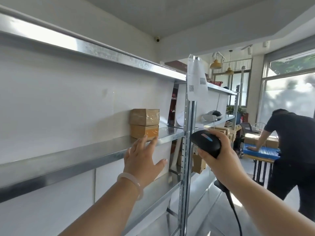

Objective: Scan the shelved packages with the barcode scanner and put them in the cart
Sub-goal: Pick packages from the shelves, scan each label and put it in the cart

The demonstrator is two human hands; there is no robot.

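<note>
Two brown taped cardboard packages are stacked on the metal shelf [95,150]: the upper package [144,117] sits on the lower package [144,131], which has an orange patch. My left hand [142,159] is stretched toward them with straight, spread fingers, its fingertips just below the lower package at the shelf's front edge. My right hand [219,159] grips a black corded barcode scanner [206,142], held to the right of the shelf post and pointing left. No cart is in view.
A perforated metal post [186,150] with a paper sheet [196,82] stands between my hands. More boxes [197,163] sit on lower shelves behind it. A person in dark clothes [289,150] bends over a blue perforated tray [262,150] at the right.
</note>
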